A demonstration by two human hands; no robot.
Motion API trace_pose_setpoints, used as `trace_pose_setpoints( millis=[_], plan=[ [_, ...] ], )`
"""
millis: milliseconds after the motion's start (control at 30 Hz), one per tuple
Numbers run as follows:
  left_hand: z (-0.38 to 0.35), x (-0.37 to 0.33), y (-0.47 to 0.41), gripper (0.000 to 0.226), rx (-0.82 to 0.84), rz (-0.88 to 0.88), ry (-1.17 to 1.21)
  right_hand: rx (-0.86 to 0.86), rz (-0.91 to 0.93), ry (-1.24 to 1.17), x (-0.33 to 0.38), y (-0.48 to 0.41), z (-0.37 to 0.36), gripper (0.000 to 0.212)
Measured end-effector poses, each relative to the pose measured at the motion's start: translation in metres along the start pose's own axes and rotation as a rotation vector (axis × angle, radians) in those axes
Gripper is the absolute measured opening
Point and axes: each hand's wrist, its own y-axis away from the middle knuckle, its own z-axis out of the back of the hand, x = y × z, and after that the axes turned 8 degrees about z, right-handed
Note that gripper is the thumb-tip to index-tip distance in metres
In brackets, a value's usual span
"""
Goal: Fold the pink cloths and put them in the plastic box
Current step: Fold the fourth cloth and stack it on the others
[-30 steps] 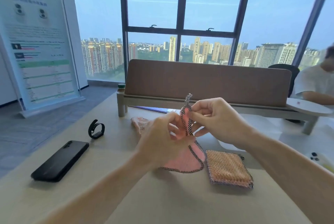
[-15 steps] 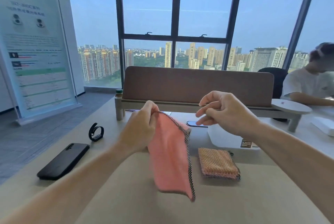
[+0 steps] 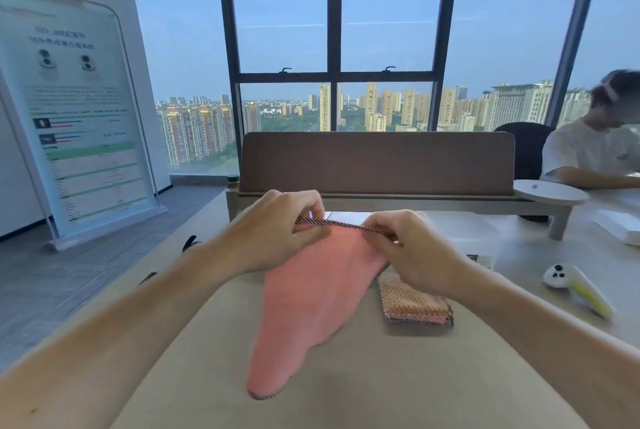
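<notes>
Pink cloth hangs unfolded above table, top hem pinched by our left hand and right hand. Folded cloth waits beside. We judge boxing undone; plastic box behind.

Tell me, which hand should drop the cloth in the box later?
Probably the right hand: the clear box sits just behind it. The left hand is farther off. Both pinch the cloth now.

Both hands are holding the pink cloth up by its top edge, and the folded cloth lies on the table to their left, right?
Not quite. In the head view the folded cloth lies to the right, under the right hand. Both hands, the left hand too, do hold the pink cloth up by its top edge.
</notes>
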Motion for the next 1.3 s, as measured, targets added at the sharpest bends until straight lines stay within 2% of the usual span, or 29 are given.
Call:
trace_pose_setpoints(
  millis=[67,133,333,467,600,667,800,900,1000,1067,1167,1233,1300],
  plan=[
    [0.004,0.016,0.013,0.023,0.1,0.049,0.007,0.049,-0.007,0.05,-0.008,0.011,0.016,0.024],
    [0.01,0.027,0.029,0.023,0.144,0.112,0.122,0.103,-0.018,0.073,-0.011,0.02,0.033,0.025],
    [0.031,0.027,0.069,0.013,0.001,0.278,0.472,0.137,0.01,0.007,0.001,0.032,0.072,0.007],
    [0.063,0.011,0.088,0.018,-0.036,0.256,0.547,0.173,0.046,-0.225,0.022,0.031,0.096,0.008],
    [0.079,0.023,0.071,0.02,-0.106,0.252,0.515,0.117,0.024,-0.365,0.022,0.0,0.099,0.005],
    [0.069,0.042,0.053,0.017,-0.102,0.313,0.48,0.15,-0.012,-0.321,0.01,-0.018,0.084,0.006],
    [0.012,0.093,0.028,0.016,0.033,0.445,0.463,0.289,-0.075,-0.211,-0.037,-0.038,0.021,0.011],
    [-0.045,0.135,0.025,0.015,0.123,0.553,0.428,0.328,-0.141,-0.146,-0.079,-0.038,-0.039,0.011],
    [-0.097,0.168,0.026,0.011,0.205,0.649,0.312,0.316,-0.183,0.025,-0.114,-0.035,-0.09,0.003],
    [-0.12,0.172,0.029,0.013,0.179,0.674,0.106,0.265,-0.209,0.15,-0.122,-0.034,-0.115,0.025],
    [-0.149,0.14,0.04,0.036,0.093,0.538,0.061,0.164,-0.12,0.212,-0.093,-0.023,-0.146,0.045],
    [-0.171,0.109,0.055,0.057,0.22,0.437,0.013,0.28,-0.066,0.17,-0.058,-0.007,-0.175,0.055],
    [-0.19,0.096,0.068,0.072,0.394,0.368,-0.165,0.446,-0.102,0.175,-0.039,0.014,-0.204,0.066]
  ],
)
